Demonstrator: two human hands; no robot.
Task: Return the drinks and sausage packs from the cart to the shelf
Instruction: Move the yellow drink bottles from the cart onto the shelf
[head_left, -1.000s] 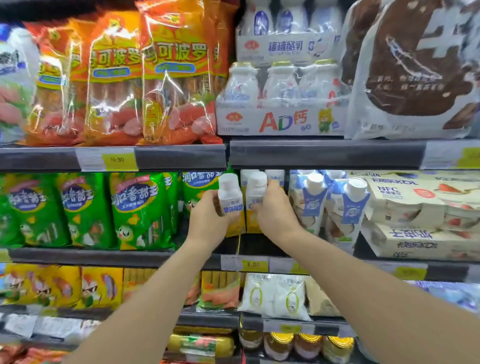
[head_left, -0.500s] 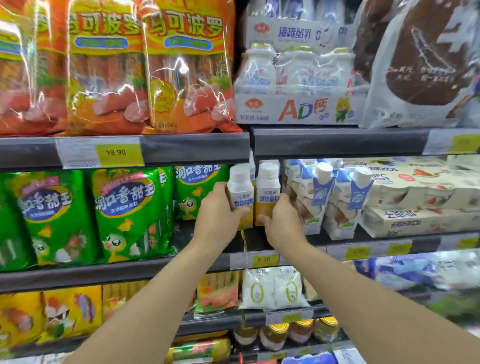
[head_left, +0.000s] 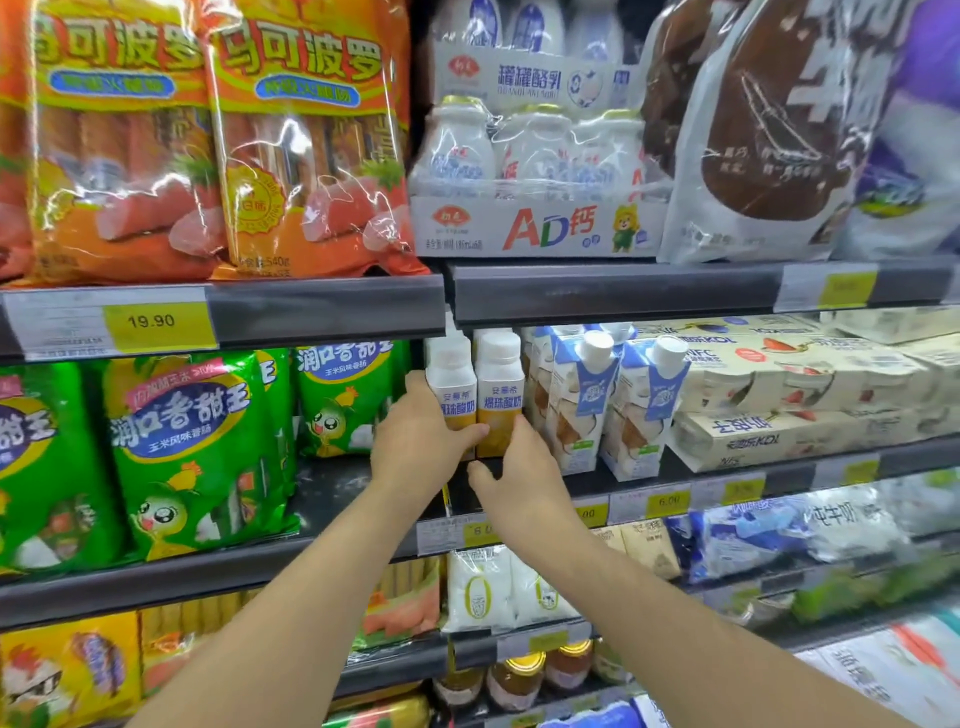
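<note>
While the left hand (head_left: 415, 447) wraps its fingers around the left white-capped yoghurt-drink bottle with a yellow base (head_left: 450, 387), thumb reaching onto the neighbouring bottle, the grip reads as closed on it. The right hand (head_left: 519, 467) sits just below and beside the right white-capped bottle of the same kind (head_left: 500, 392); fingertips touch its lower edge, palm relaxed, fingers apart, not clamped. Both bottles stand upright, touching, on the dark middle shelf (head_left: 639, 475). Blue-and-white gable-top cartons (head_left: 587, 400) stand just right of them. Green sausage packs (head_left: 192, 447) stand to the left on the same level. Orange sausage packs (head_left: 306, 140) fill the shelf above.
</note>
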